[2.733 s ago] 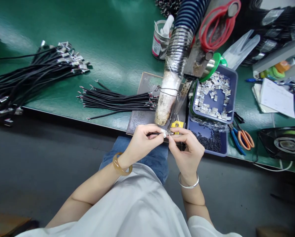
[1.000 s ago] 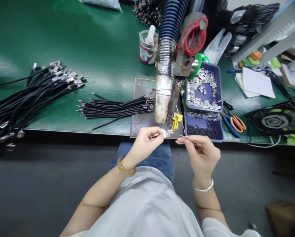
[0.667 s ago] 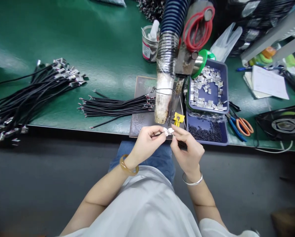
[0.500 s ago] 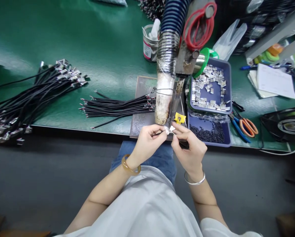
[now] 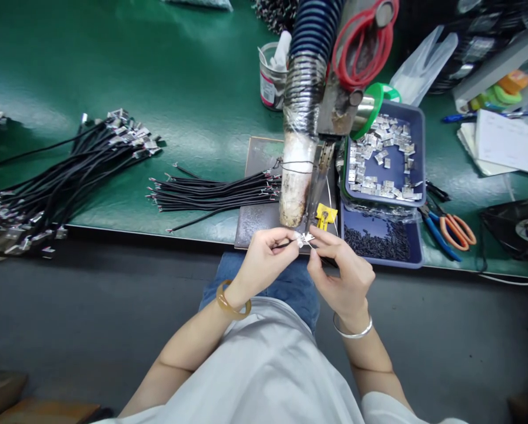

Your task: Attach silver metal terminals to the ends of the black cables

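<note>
My left hand (image 5: pixel 270 256) pinches the end of a black cable beside a small silvery connector piece (image 5: pixel 306 237). On the other side of that piece is my right hand (image 5: pixel 343 271), its fingers closed on something thin and pale, perhaps a wire. Both hands are at the table's front edge, under the stained white nozzle (image 5: pixel 294 182) of a hose and a metal holder (image 5: pixel 322 176). A yellow piece (image 5: pixel 326 216) sits just beyond my right fingers. Black cables (image 5: pixel 215 191) lie to the left of the nozzle, partly on a dark plate (image 5: pixel 257 227).
A blue tray (image 5: pixel 419 153) of metal connectors stands at the right, above a tray (image 5: pixel 416 244) of small black parts. Pliers (image 5: pixel 440 235) lie further right. A tub (image 5: pixel 272 88) stands behind. Finished-looking cables (image 5: pixel 82 159) are heaped at the left.
The camera view has shifted slightly, so the table items appear a little further right. Both hands keep their pinch, and the silvery piece between them has tilted slightly.
</note>
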